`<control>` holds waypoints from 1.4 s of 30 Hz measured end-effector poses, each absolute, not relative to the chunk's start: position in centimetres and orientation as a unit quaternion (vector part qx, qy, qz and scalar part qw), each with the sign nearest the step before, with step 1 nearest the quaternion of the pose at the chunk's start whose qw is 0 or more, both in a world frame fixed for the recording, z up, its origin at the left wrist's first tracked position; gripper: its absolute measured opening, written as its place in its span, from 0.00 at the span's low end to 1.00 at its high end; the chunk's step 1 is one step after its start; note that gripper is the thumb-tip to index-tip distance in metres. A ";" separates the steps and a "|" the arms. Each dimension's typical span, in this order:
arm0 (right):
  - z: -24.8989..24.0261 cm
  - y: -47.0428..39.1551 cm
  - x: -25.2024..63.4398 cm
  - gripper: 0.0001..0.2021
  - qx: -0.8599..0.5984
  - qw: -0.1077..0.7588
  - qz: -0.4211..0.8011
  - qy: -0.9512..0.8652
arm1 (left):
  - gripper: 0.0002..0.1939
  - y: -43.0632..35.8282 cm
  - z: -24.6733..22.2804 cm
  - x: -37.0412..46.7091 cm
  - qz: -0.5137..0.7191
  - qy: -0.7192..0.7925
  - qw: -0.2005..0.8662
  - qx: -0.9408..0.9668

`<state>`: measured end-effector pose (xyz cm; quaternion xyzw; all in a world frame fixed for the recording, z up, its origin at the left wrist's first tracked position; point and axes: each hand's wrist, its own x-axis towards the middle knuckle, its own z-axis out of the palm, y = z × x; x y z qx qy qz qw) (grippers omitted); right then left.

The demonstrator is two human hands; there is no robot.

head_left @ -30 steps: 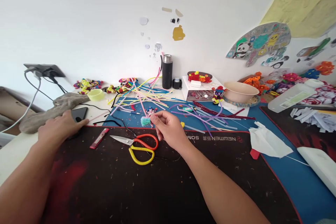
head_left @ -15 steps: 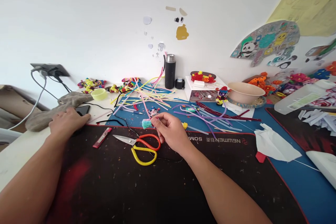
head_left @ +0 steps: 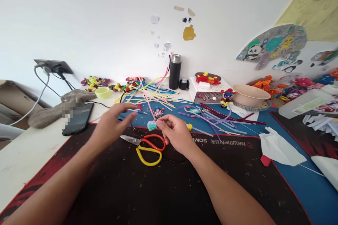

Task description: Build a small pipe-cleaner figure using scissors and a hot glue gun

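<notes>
My right hand (head_left: pixel 176 133) pinches a small pipe-cleaner piece (head_left: pixel 152 125), teal with pink, from which a long pink stem rises. Just behind it sits a small doll's head (head_left: pixel 157 112) with blue on top; whether it is joined to the piece I cannot tell. My left hand (head_left: pixel 113 121) is in the air to the left, thumb and fingers apart, holding nothing. Below my hands, scissors (head_left: pixel 148 147) with one red and one yellow handle lie on the black mat (head_left: pixel 126 190). A black phone (head_left: pixel 77 119) rests on the table at the left.
Many loose pipe cleaners (head_left: pixel 150 93) are spread across the back. Behind them stand a black thermos (head_left: pixel 174 72), a white drawer box (head_left: pixel 204 93) and a beige bowl (head_left: pixel 250 95). White tissue (head_left: pixel 281 146) lies at right, a grey stone-like object (head_left: pixel 47 114) at left.
My left hand has lifted off the phone and moved right, toward my right hand. My right hand keeps its pinch on the pipe-cleaner piece. The view has shifted slightly.
</notes>
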<state>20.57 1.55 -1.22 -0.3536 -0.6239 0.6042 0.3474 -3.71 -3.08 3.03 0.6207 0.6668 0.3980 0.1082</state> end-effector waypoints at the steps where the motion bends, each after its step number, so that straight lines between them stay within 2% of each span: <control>1: -1.2 1.7 20.6 0.23 -0.356 0.351 0.603 -0.622 | 0.23 -2.8 3.4 -2.2 0.395 0.652 0.133 0.634; 5: -1.8 2.5 20.9 0.24 -0.366 0.371 0.606 -0.602 | 0.27 -0.8 2.9 0.6 0.419 0.591 0.211 0.656; 9: -3.0 3.1 21.3 0.24 -0.380 0.384 0.604 -0.586 | 0.29 1.0 -0.6 0.3 0.481 0.552 0.276 0.623; 12: -3.4 3.2 21.3 0.23 -0.371 0.387 0.596 -0.598 | 0.29 0.7 -2.6 0.0 0.470 0.559 0.287 0.619; 15: -3.0 3.1 21.2 0.23 -0.366 0.389 0.599 -0.596 | 0.27 -0.2 -2.4 -0.1 0.450 0.561 0.283 0.634; 22: -2.3 3.1 21.0 0.20 -0.371 0.396 0.604 -0.583 | 0.34 -0.7 -0.5 0.5 0.405 0.529 0.241 0.706; 25: -2.4 3.1 21.0 0.20 -0.358 0.391 0.614 -0.584 | 0.32 -0.5 -1.0 0.6 0.393 0.517 0.214 0.729; 31: -2.4 2.8 21.1 0.19 -0.333 0.390 0.627 -0.587 | 0.21 -0.7 -1.7 0.4 0.392 0.532 0.169 0.732; 42: -2.2 2.9 21.0 0.17 -0.346 0.388 0.631 -0.576 | 0.21 -0.7 -1.6 0.5 0.404 0.541 0.141 0.724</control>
